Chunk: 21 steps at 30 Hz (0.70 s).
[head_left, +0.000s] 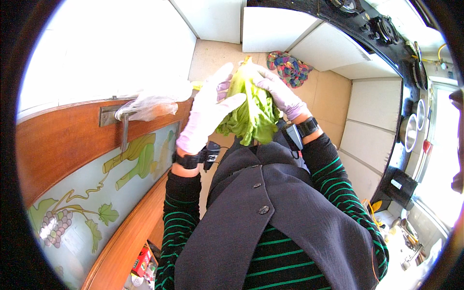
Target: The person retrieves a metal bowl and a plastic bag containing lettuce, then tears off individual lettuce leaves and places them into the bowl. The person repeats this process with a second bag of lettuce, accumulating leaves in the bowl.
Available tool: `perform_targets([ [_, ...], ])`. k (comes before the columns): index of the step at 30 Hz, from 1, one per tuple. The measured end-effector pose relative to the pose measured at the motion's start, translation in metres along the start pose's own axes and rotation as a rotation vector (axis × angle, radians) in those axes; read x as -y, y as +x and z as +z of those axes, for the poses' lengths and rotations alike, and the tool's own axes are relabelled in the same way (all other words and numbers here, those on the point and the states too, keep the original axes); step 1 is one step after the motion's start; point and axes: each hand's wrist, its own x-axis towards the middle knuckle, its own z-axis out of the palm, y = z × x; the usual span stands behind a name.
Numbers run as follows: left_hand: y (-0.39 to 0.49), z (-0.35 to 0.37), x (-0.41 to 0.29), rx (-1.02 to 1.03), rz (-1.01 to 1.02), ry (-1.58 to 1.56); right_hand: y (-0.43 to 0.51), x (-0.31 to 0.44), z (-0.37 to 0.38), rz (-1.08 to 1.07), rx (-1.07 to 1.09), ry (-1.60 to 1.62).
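A head of green leaf lettuce (252, 112) is held in front of my body, stem end up and leaves hanging down. My left hand (212, 103), in a pale thin glove, holds its left side with the thumb across the leaves. My right hand (277, 88), gloved the same way, grips the upper right side near the stem, and its fingertips are partly hidden by the leaves. Each wrist bears a black strap with a small device, the left one (197, 157) dark and the right one (295, 134) grey-faced.
At the left is a wooden door (69, 141) with a painted glass panel, a thin plastic bag (152, 105) hanging at its metal handle. A multicoloured rag mat (289, 69) lies on the tan floor. White cabinets (373, 108) line the dark counter, which holds a gas stove (384, 29) and metal bowls (410, 132).
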Motion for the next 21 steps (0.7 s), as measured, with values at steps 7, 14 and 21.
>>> perform_targets([
  [7, 0.008, -0.004, 0.017, -0.043, 0.023, 0.239, -0.006, 0.012, 0.01, 0.008, 0.122, -0.129],
  [14, 0.008, 0.002, 0.009, -0.114, 0.431, 1.199, -0.005, 0.021, 0.021, -0.062, 0.119, -0.391],
  [21, 0.016, -0.024, 0.016, 0.086, 0.348, 1.114, -0.004, 0.026, 0.013, 0.053, 0.191, -0.421],
])
